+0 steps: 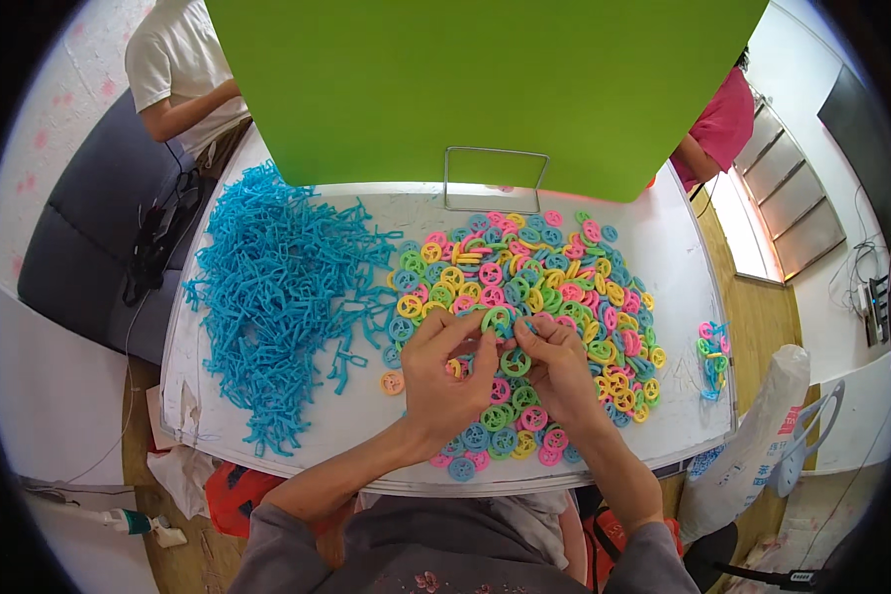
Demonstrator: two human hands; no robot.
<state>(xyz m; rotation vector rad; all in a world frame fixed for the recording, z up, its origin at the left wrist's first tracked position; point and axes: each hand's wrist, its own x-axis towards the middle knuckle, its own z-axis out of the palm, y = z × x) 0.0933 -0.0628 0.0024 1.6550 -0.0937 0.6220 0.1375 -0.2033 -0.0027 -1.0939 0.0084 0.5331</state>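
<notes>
Behind a spread heap of pink, yellow, green and blue spoked plastic wheels point(574, 293), an upright lime-green panel point(485, 89) with a thin metal wire frame point(497, 150) blocks the view, while a tangled mound of bright blue plastic pieces point(277, 277) lies to the left. All rest on a white table point(341, 426) in a room with wooden flooring point(767, 317) and a dark padded sofa point(79, 218). Over the heap, the left hand point(450, 371) pinches a round light-green spoked wheel point(497, 318) between thumb and forefinger; the right hand's point(559, 366) fingertips bunch at its edge, exactly what they pinch being unclear.
</notes>
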